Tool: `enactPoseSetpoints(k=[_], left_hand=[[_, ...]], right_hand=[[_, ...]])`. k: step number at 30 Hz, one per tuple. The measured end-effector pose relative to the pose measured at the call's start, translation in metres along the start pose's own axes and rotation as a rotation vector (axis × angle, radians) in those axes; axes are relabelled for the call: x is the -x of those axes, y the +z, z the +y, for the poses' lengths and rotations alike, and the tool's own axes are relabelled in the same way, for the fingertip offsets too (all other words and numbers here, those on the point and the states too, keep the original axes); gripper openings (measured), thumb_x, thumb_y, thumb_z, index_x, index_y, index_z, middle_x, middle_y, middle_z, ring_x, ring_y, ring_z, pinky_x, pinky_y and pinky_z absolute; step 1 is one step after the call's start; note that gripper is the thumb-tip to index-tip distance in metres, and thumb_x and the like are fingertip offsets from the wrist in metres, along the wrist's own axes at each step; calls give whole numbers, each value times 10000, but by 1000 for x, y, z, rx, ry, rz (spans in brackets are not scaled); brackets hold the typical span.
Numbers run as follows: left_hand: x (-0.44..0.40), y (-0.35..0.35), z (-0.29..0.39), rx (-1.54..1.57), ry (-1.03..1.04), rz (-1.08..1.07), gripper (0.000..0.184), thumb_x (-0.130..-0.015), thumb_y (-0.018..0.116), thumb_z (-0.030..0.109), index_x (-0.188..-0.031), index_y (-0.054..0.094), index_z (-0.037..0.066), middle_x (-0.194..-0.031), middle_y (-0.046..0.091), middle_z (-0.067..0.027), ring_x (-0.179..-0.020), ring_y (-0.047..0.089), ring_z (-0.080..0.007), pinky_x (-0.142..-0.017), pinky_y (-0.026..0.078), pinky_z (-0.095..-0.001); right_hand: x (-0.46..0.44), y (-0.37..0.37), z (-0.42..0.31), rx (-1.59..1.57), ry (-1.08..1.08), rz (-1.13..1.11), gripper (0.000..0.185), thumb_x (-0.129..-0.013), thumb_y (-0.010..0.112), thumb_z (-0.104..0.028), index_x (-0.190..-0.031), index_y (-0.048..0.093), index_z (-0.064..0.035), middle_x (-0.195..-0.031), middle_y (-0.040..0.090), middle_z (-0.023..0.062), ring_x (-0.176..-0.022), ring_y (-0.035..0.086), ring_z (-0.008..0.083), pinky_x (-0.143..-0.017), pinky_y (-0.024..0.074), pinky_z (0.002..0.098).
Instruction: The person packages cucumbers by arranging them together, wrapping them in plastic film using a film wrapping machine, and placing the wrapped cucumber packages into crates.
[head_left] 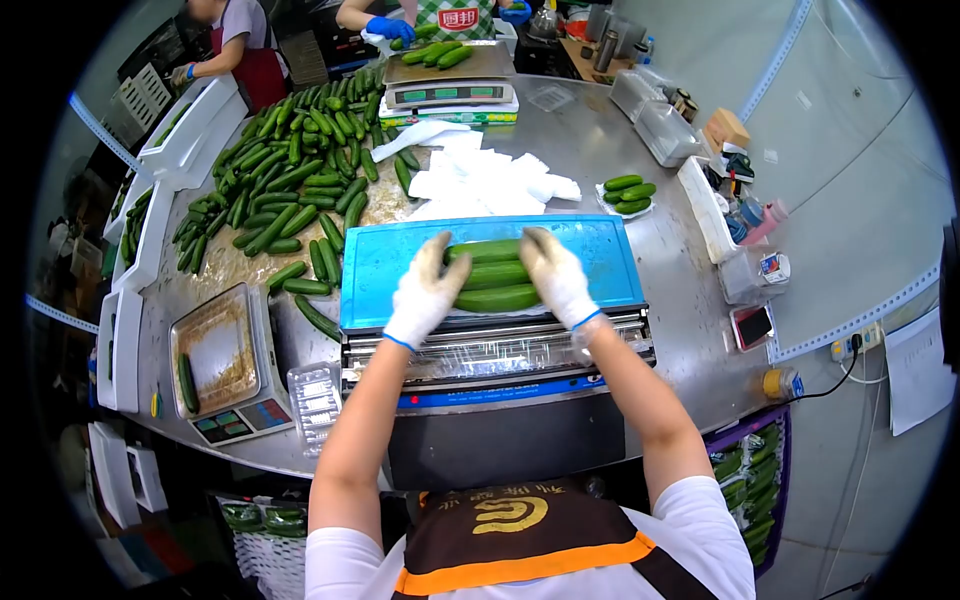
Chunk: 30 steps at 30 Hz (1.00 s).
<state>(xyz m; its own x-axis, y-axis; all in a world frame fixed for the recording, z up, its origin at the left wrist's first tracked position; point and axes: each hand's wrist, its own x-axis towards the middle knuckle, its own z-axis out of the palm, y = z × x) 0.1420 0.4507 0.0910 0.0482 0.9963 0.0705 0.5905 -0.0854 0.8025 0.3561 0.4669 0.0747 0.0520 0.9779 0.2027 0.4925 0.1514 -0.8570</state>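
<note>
Cucumbers, three laid side by side, rest on the blue panel of a film-wrapping machine, between a worker's gloved hands. Fingers of the left hand clamp the row's left ends, those of the right hand its right ends. Each looks stiff and fairly light, likely slick-skinned and prone to bruising; gripping both ends and pressing the row together appears surest. From largest to smallest, the count runs: one metal table; one heap of loose cucumbers, too crowded to tally; one machine; two scales, far and near; one cluster of apparently four cucumbers at right; one lone cucumber on the near scale.
</note>
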Motion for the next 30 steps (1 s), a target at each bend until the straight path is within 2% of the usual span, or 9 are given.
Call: enactPoseSetpoints(k=[1,9,11,13,16,19,22,27,30], left_hand=[[2,6,-5,-10,63,24,557,-941,554,384,-1382,483,51,-1353,529,-219,-1281,477,-364,-1078,377,-405],[5,-1,8,3,-60,-20,575,-953,537,377,-1420,440,55,-1386,506,-227,-1315,449,-369,-1105,344,-401],[7,-6,2,278,-142,25,607,-967,524,385,-1447,398,35,-1464,436,-228,-1389,381,-355,-1139,303,-375],[19,-23,-7,205,-55,176,598,-940,580,347,-1433,425,45,-1441,464,-223,-1336,444,-372,-1112,350,-390],[64,-55,-29,-267,114,410,442,-854,679,276,-1237,607,67,-1177,615,-182,-1085,587,-361,-947,466,-423],[108,-74,-35,-624,105,314,254,-802,724,305,-851,738,56,-834,640,-132,-832,596,-330,-730,483,-455],[128,-58,-34,-657,113,265,390,-764,736,428,-627,718,64,-719,600,-133,-754,581,-331,-667,453,-451],[111,-16,-20,-717,223,248,359,-758,737,407,-638,697,71,-668,601,-116,-707,599,-302,-692,438,-440],[110,-12,-26,-475,152,239,311,-793,704,311,-648,650,41,-675,593,-122,-681,573,-313,-658,426,-427]], right_hand=[[4,10,4,79,-120,59,386,-947,572,-297,-1218,603,-23,-1189,640,206,-1120,605,356,-986,455,398],[1,1,-4,57,-64,-37,366,-968,528,-301,-1213,614,-43,-1164,642,226,-1128,596,372,-987,453,399],[-2,-16,-5,114,14,-65,358,-969,554,-273,-1260,605,-70,-1151,663,196,-1079,638,311,-959,480,362],[-4,-41,30,-111,7,-3,376,-952,590,-261,-1266,596,-54,-1066,675,177,-996,656,243,-898,504,334],[34,-109,4,0,12,25,438,-912,642,-262,-1273,578,-22,-957,686,149,-893,669,196,-826,522,320],[70,-152,10,386,194,-121,626,-845,681,-332,-1348,497,-7,-924,707,148,-885,690,266,-819,527,349],[92,-155,18,544,339,-203,804,-780,708,-436,-1406,430,-13,-923,722,147,-904,689,334,-821,523,402],[92,-117,16,544,351,-197,894,-745,736,-366,-1476,320,-63,-907,695,125,-877,678,340,-818,521,430],[100,-118,26,228,354,-82,826,-762,716,-224,-1451,340,30,-855,670,102,-777,652,234,-744,521,355]])
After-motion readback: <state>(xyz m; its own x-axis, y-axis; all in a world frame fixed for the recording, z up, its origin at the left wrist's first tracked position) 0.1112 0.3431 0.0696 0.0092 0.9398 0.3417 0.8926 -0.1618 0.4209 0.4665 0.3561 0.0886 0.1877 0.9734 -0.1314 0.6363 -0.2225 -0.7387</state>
